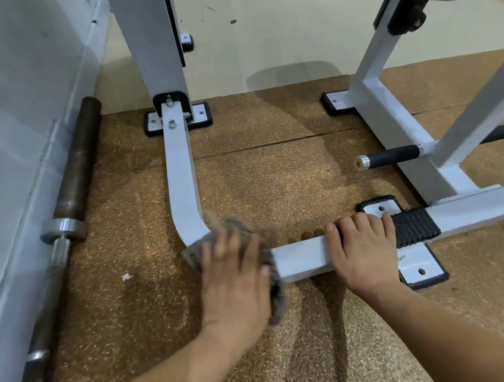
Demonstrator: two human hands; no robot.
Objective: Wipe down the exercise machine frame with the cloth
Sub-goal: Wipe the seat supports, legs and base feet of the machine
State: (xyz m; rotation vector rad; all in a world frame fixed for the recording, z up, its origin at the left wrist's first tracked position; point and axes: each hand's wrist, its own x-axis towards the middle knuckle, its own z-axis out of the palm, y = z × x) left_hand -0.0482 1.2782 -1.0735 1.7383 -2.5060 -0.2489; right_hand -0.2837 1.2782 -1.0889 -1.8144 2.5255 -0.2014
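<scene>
L hand point(236, 270) flat on fuzzy grey cloth point(277, 297) – R hand point(364, 251) flat on white square-tube frame point(304, 256).

Even, fairly bright light comes from above. Soft arm shadows lie on the near brown speckled floor point(312, 321). The left hand point(237, 282) and grey fluffy cloth point(232, 224) are motion-blurred. The left grey wall panel point(13, 119) bends from lens distortion.

Gym, speckled rubber floor point(273, 174), white machine frame point(180, 178), barbell point(72, 181) by wall
</scene>
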